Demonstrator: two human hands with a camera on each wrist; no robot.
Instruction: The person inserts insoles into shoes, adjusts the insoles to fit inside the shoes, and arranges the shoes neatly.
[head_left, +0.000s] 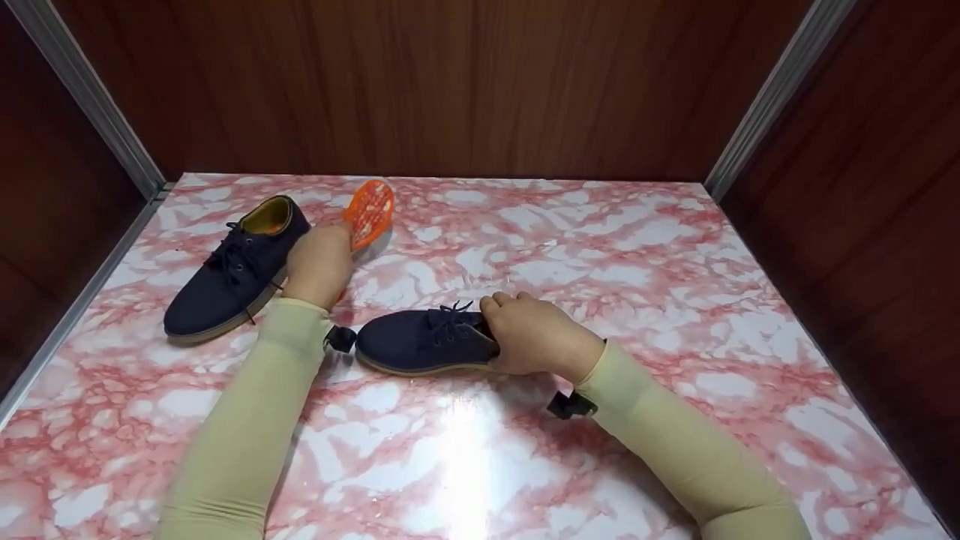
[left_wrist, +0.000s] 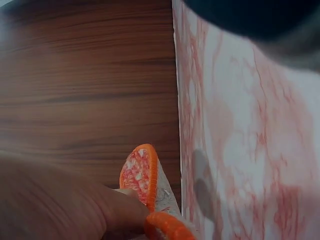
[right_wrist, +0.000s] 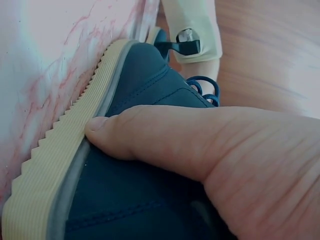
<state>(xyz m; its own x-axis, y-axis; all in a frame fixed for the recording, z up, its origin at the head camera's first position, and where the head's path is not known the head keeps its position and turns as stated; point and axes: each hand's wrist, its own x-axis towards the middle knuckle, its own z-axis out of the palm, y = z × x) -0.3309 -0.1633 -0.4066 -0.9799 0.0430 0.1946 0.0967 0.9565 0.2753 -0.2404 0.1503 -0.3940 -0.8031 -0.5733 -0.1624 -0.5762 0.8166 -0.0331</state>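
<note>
My left hand point(head_left: 321, 262) pinches an orange-edged insole point(head_left: 370, 214) with a mottled red and white face, raised over the far left of the table. In the left wrist view, the thumb lies against the insole point(left_wrist: 139, 172), whose edge curves. My right hand point(head_left: 532, 334) grips a navy lace-up shoe point(head_left: 405, 341) by the heel end. From the right wrist, its thumb point(right_wrist: 120, 132) presses on the side of this shoe point(right_wrist: 142, 65), just above the cream ridged sole point(right_wrist: 65, 130). The shoe lies sideways, toe to the left, laces tied; its heel is hidden by the hand.
Another navy shoe point(head_left: 217, 289) stands at the left beside my left forearm, laces tied, with a bit of orange inside its yellow-lined opening. The pink and white marbled table point(head_left: 630, 255) is enclosed by brown wood panels point(head_left: 450, 90) at the back and both sides.
</note>
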